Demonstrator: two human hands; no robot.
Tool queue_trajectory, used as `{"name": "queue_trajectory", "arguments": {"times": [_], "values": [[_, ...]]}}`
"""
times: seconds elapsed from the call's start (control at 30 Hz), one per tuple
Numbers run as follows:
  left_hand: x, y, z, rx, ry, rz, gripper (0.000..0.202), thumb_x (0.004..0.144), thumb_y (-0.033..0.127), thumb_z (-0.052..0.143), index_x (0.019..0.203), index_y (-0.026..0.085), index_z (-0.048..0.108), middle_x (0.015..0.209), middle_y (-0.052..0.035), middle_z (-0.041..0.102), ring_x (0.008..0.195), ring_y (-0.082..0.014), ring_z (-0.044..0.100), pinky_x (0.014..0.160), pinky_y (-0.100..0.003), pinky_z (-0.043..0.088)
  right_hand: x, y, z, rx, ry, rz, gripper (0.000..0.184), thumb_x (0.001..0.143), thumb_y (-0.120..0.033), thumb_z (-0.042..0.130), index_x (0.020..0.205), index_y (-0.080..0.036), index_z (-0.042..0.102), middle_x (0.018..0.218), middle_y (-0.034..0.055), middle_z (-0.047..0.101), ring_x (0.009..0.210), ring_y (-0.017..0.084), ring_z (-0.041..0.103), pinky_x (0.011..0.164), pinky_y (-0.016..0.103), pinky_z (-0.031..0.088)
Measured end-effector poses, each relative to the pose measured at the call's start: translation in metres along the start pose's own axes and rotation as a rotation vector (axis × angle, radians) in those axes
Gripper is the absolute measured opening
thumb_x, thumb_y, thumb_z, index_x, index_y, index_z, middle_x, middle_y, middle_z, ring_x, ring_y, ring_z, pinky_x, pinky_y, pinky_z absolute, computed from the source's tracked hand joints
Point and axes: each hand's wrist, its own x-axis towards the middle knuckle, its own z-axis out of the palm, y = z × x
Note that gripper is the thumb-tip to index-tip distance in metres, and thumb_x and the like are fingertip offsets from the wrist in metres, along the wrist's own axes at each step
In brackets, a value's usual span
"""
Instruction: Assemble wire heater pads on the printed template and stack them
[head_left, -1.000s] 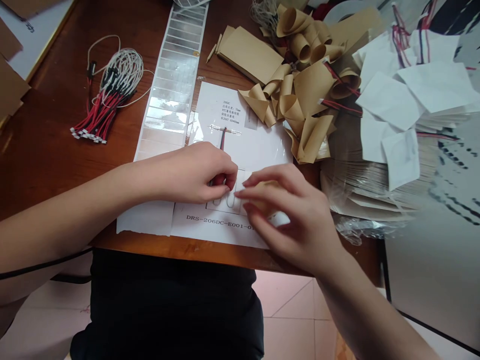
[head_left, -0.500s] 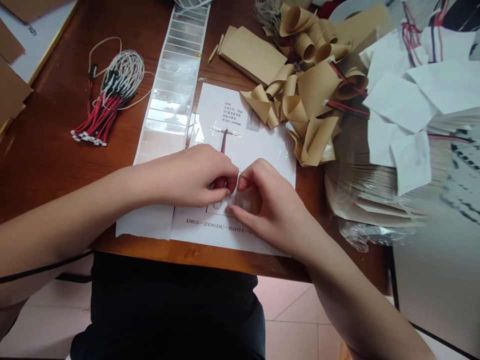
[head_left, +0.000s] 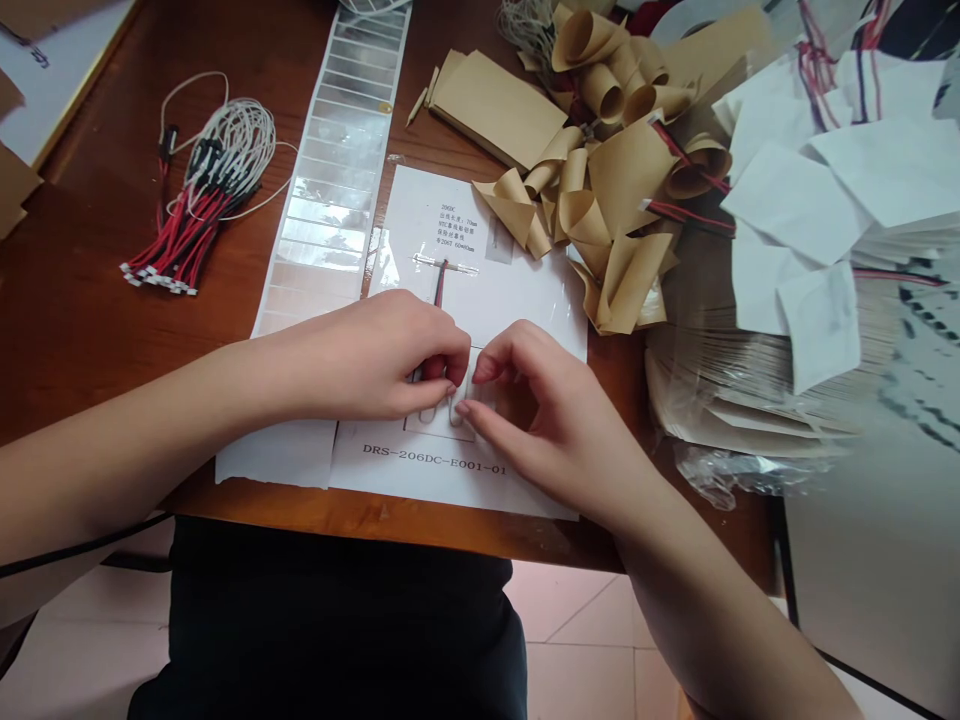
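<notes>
My left hand (head_left: 409, 350) rests on a printed white sheet (head_left: 420, 495), its thumb and curled fingers pinched at a thin white wire (head_left: 454, 408). The wire bends into narrow loops inside a printed rectangle on the sheet. Just to the right, my right hand (head_left: 540, 400) has its thumb and forefinger apart, the thumb tip beside a loop. A dark and red cable (head_left: 440, 285) runs from under my left hand up to a strip of clear tape on the sheet. The palm sides of both hands are hidden.
A strip of silvery labels (head_left: 330, 200) lies left of the sheet, partly beneath my left forearm. Farther left is a bundle of red, black and white wires (head_left: 202, 200). Curled brown paper pieces (head_left: 600, 190) and a stack of white sheets (head_left: 757, 390) crowd the right side.
The view has shifted slightly, so the table items appear a little farther left. My right thumb has moved slightly from the left fingertips, and more of the wire loops shows.
</notes>
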Motion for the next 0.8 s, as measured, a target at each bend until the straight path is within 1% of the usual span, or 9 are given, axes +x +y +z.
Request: {"name": "queue_trajectory", "arguments": {"times": [0.1,0.2,0.23,0.3,0.37,0.43,0.5,0.6,0.8], "values": [[0.0,0.0,0.0,-0.013,0.004,-0.004,0.008,0.089,0.019,0.064,0.086,0.019,0.072,0.079,0.0008,0.069,0.071,-0.0135,0.059,0.069,-0.026,0.038,0.001,0.0,-0.003,0.004,0.067,-0.007,0.012,0.09,-0.016,0.066,0.093,-0.023,0.057,0.09,0.0007,0.061,0.075,0.015,0.056,0.064,0.029,0.044],[0.0,-0.001,0.001,0.0,0.019,-0.007,0.007,0.088,0.019,0.065,0.085,0.019,0.071,0.078,0.001,0.069,0.071,-0.0133,0.059,0.068,-0.026,0.038,0.001,-0.002,-0.006,-0.031,0.078,-0.083,0.004,0.094,-0.022,0.066,0.092,-0.022,0.063,0.083,0.0007,0.06,0.073,0.016,0.055,0.065,0.031,0.044],[0.0,-0.001,0.001,0.003,0.024,-0.004,0.007,0.088,0.019,0.065,0.084,0.019,0.071,0.078,0.001,0.069,0.071,-0.0132,0.059,0.068,-0.026,0.038,0.001,-0.003,-0.008,-0.042,0.066,-0.129,0.008,0.097,-0.023,0.063,0.089,-0.022,0.064,0.079,0.0007,0.059,0.071,0.016,0.054,0.065,0.032,0.043],[0.0,-0.002,0.002,0.006,0.031,0.008,0.007,0.087,0.018,0.064,0.085,0.019,0.071,0.079,0.001,0.069,0.072,-0.013,0.06,0.068,-0.025,0.039,0.001,-0.003,-0.01,-0.056,0.032,-0.241,0.028,0.102,-0.02,0.052,0.077,-0.021,0.064,0.069,0.0009,0.054,0.066,0.016,0.049,0.064,0.034,0.039],[0.0,-0.002,0.002,0.009,0.042,0.019,0.008,0.087,0.018,0.064,0.085,0.019,0.071,0.08,0.0009,0.069,0.073,-0.0129,0.061,0.069,-0.025,0.04,0.0,-0.002,-0.012,-0.056,-0.003,-0.344,0.042,0.103,-0.014,0.043,0.065,-0.021,0.059,0.062,0.001,0.05,0.061,0.015,0.043,0.063,0.036,0.036],[0.0,-0.003,0.003,0.021,0.059,0.025,0.008,0.088,0.019,0.064,0.084,0.019,0.071,0.081,0.0005,0.069,0.074,-0.0129,0.061,0.069,-0.024,0.04,0.0,0.001,-0.01,-0.048,-0.026,-0.419,0.046,0.1,-0.011,0.042,0.057,-0.021,0.053,0.059,0.0006,0.047,0.058,0.014,0.04,0.062,0.037,0.033],[0.0,-0.003,0.003,0.029,0.078,0.022,0.008,0.087,0.019,0.065,0.083,0.018,0.071,0.082,0.0002,0.068,0.075,-0.0128,0.061,0.069,-0.024,0.041,-0.001,0.003,-0.007,-0.046,-0.022,-0.467,0.047,0.099,-0.011,0.043,0.054,-0.021,0.05,0.058,-0.0001,0.045,0.058,0.014,0.038,0.061,0.036,0.032],[0.0,-0.003,0.004,0.029,0.09,0.012,0.007,0.087,0.019,0.066,0.082,0.018,0.071,0.082,0.0001,0.068,0.075,-0.0127,0.061,0.069,-0.024,0.041,-0.001,0.006,-0.001,-0.059,-0.018,-0.477,0.048,0.099,-0.012,0.044,0.052,-0.021,0.048,0.059,-0.0007,0.043,0.058,0.014,0.037,0.062,0.036,0.03],[0.0,-0.004,0.005,0.035,0.101,0.022,0.007,0.086,0.017,0.065,0.082,0.018,0.071,0.08,0.0003,0.068,0.073,-0.0123,0.06,0.068,-0.024,0.041,-0.002,0.006,0.003,-0.078,-0.037,-0.43,0.048,0.099,-0.01,0.044,0.052,-0.02,0.048,0.06,-0.0011,0.043,0.058,0.013,0.036,0.063,0.037,0.028]]}}
